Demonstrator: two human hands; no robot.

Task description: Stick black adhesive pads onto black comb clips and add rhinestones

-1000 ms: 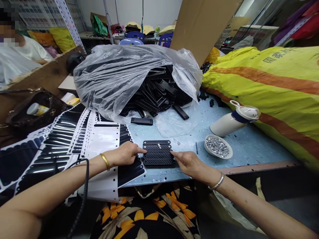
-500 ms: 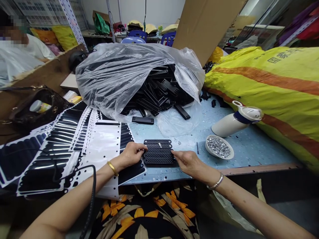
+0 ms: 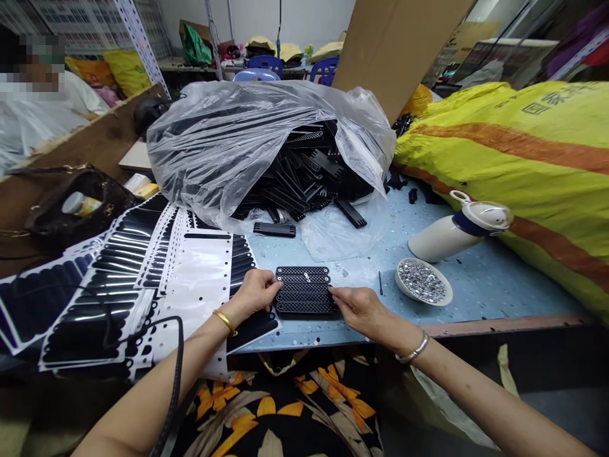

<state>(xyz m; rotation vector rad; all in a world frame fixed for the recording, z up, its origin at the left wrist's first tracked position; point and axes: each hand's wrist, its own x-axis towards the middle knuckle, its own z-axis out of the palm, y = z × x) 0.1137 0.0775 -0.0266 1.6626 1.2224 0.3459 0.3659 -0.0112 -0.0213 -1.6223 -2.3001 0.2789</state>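
Observation:
Several flat black lattice-patterned strips lie side by side in a block on the table before me, with small silvery rings at the ends of the upper ones. A few loose silvery rings rest on top. My left hand is closed in a pinch at the block's left edge. My right hand is pinched at its right edge. Whatever sits between the fingertips of either hand is too small to make out. To the right stands a white bowl of small shiny metal rings.
A clear plastic bag full of black plastic pieces lies behind. Sheets of black stickers cover the left. A white bottle leans at right, by a yellow sack. A thin dark stick lies beside the bowl.
The whole view has shifted slightly. My left hand's fingers have moved a little up along the strips' left edge; the right hand stays at the right edge.

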